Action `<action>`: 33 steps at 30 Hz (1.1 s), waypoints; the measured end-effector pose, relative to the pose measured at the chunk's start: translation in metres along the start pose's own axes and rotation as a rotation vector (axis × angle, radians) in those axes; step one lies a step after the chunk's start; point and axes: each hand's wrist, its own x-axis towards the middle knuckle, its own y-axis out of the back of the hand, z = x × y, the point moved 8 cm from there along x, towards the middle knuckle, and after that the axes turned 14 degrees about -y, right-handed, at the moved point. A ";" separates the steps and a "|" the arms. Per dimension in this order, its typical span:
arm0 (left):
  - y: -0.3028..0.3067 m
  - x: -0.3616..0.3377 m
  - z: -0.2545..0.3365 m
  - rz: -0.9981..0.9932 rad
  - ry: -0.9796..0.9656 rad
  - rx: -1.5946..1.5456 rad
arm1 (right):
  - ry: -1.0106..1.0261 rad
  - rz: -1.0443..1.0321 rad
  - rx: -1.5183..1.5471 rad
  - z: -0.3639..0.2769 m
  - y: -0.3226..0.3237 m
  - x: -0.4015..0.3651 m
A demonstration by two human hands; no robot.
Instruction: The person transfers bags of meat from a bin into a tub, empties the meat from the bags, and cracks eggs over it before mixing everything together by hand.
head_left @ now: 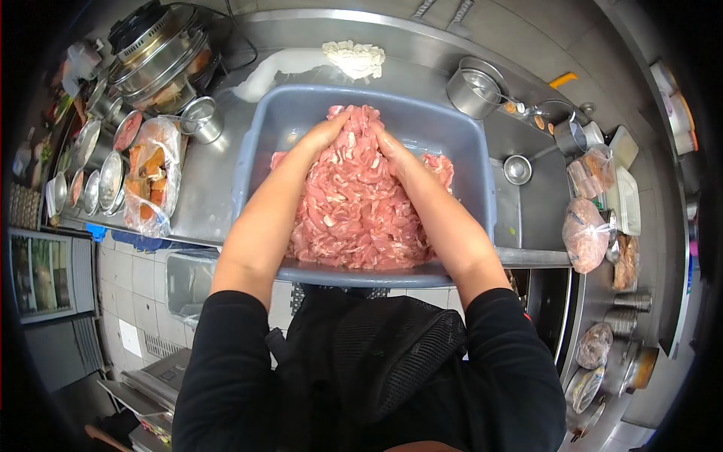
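A large heap of sliced raw meat (361, 203), pink with pale bits of fat, fills much of a grey-blue plastic tub (252, 162). Both my arms reach over the heap to its far end. My left hand (331, 128) grips the meat from the left, its fingers partly buried. Opposite it, my right hand (385, 143) is pressed round the meat from the right, fingertips hidden. Between the two hands the meat is bunched up. More slices lie against the tub's right side.
White powder (354, 59) lies on the steel counter behind the tub. A metal pot (476, 89) stands back right, near a small steel bowl (517, 169). To the left are a metal jug (202, 119) and a bag of orange chunks (154, 173). Bagged meat (586, 235) sits far right.
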 end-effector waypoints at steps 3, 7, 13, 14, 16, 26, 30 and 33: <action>-0.001 -0.026 0.012 -0.037 -0.009 -0.224 | -0.050 -0.009 -0.066 0.007 -0.025 -0.036; -0.015 -0.101 0.081 -0.239 -0.318 0.142 | 0.026 -0.138 -0.624 0.008 -0.052 -0.102; -0.029 -0.178 0.052 -0.659 -0.105 1.169 | -0.050 -0.014 -1.023 0.002 -0.005 -0.142; -0.030 -0.181 0.040 -0.663 -0.107 1.170 | -0.168 0.160 -1.031 0.007 0.012 -0.144; -0.020 -0.176 -0.014 -0.652 0.044 1.215 | -0.298 0.427 -1.057 0.019 0.039 -0.135; -0.043 -0.091 -0.016 -0.259 -0.172 0.759 | -0.043 0.136 -0.197 0.042 -0.021 -0.077; -0.050 -0.128 0.066 -0.368 -0.515 0.896 | 0.056 0.096 -0.523 0.007 -0.029 -0.143; -0.049 -0.149 0.058 -0.657 -0.522 1.071 | 0.107 0.158 -0.959 0.001 0.000 -0.179</action>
